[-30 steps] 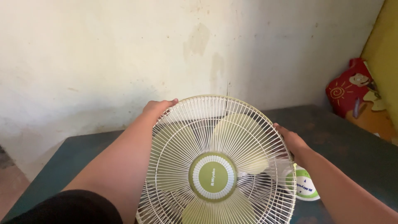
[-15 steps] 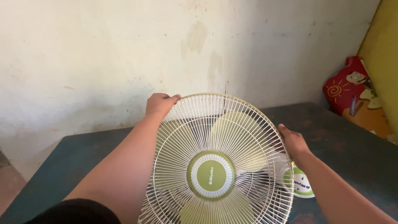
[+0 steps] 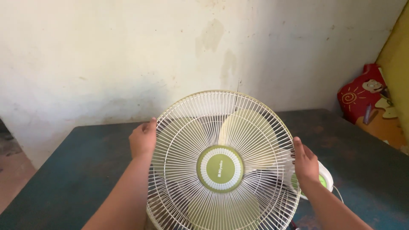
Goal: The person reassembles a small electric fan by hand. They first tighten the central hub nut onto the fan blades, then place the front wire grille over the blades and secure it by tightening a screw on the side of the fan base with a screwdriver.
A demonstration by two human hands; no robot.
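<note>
- Fan grille: thin cream wire, smooth, slightly glossy.
- Centre cap: green plastic, matt.
- Table: dark painted top, worn, dull.
- Far wall: rough, stained plaster.

Left hand and right hand grip opposite rim sides of white fan grille; pale green blades between hands. Dark table under arms. Red toy far right of right hand.

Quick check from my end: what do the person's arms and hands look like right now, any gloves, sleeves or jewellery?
Both forearms are bare to the frame's lower edge, with no sleeves visible. The left hand and right hand wear no gloves; no watch, ring or bracelet shows.
</note>
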